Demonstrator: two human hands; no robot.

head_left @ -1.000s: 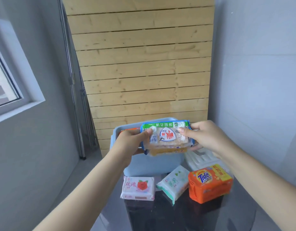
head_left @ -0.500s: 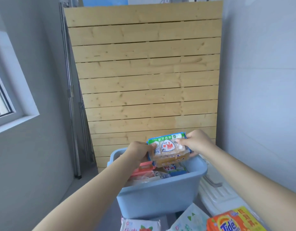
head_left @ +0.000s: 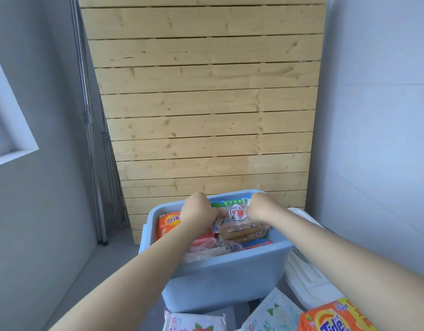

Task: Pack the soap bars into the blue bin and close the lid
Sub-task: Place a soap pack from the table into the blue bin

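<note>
I have both hands down at the open top of the blue bin [head_left: 220, 278]; my left hand [head_left: 198, 211] grips the left end of a clear-wrapped soap pack [head_left: 237, 219] and my right hand [head_left: 261, 209] grips its right end, fingers curled round the wrapper on each side; the pack shows tan-brown bars through the film, with a green and blue strip along its far edge and a white label bearing red characters in the middle; it sits tilted at the back of the bin, partly below the rim, on top of other packs; an orange soap pack [head_left: 169, 223] stands against the bin's left inner wall, and pink and blue wrappers lie crumpled among clear film nearer to me; the bin stands on a dark desk [head_left: 156, 316]; just in front of it lie a white pack with a red rose [head_left: 194, 323], a pale pack with green marks [head_left: 273, 314] and an orange Tide pack [head_left: 335, 318], all cut by the lower edge of the view; a white lid [head_left: 309, 283] rests beside the bin on the right; behind stands a slatted wooden panel [head_left: 206, 103] between grey walls, with a window frame [head_left: 13, 130] at the left and metal poles [head_left: 91, 139] beside the panel.
</note>
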